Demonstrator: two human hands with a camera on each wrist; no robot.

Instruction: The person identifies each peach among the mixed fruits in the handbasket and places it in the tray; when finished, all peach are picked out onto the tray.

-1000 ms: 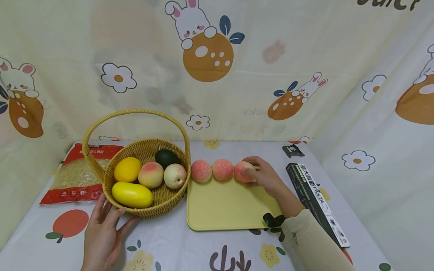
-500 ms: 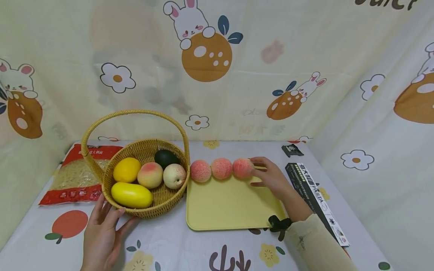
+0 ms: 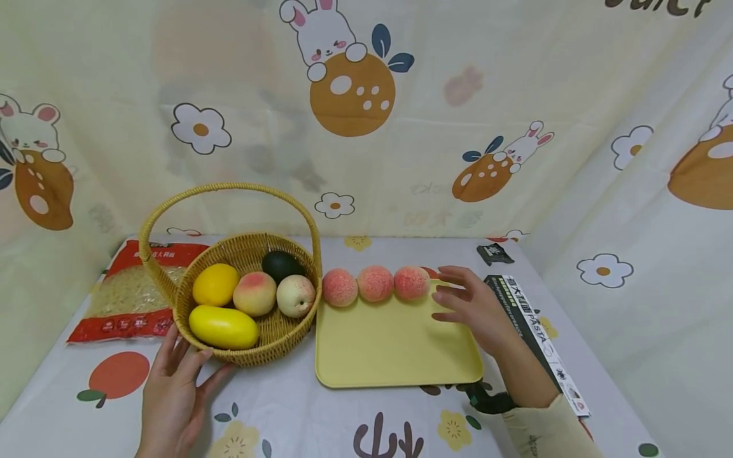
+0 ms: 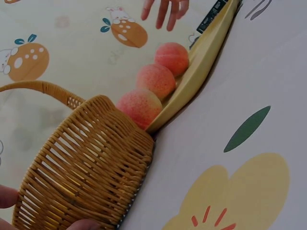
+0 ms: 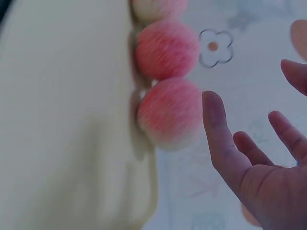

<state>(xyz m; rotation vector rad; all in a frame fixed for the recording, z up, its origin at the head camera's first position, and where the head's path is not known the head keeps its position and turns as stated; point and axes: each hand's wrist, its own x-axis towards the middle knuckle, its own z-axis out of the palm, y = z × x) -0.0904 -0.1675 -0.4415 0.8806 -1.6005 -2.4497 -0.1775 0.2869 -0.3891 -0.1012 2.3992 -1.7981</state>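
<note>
- Have the left hand [image 3: 172, 397] resting against the near outer wall of the wicker basket [image 3: 275, 351], fingers loosely extended and touching it, not clenched
- Have the right hand [image 3: 478, 308] released, fingers spread and slightly bent, just clear of the right peach [image 3: 412, 283] and over the tray's right side
- See the right peach, middle peach [image 3: 375, 284] and left peach [image 3: 340, 288] in a row along the far edge of the yellow tray [image 3: 395, 356], with the left peach just beside the basket
- Find inside the basket a round yellow fruit [image 3: 216, 285], a long yellow fruit [image 3: 223, 327], a dark green fruit [image 3: 280, 264], a blushed peach [image 3: 254, 294] and a pale peach [image 3: 296, 296]
- Notice a red-ended pasta bag [image 3: 128, 286] partly behind the basket, at its left
- Spot a black-and-white pasta box [image 3: 544, 350] and a small black packet [image 3: 495, 254] right of the tray
- Cannot tell whether basket and tray touch
</note>
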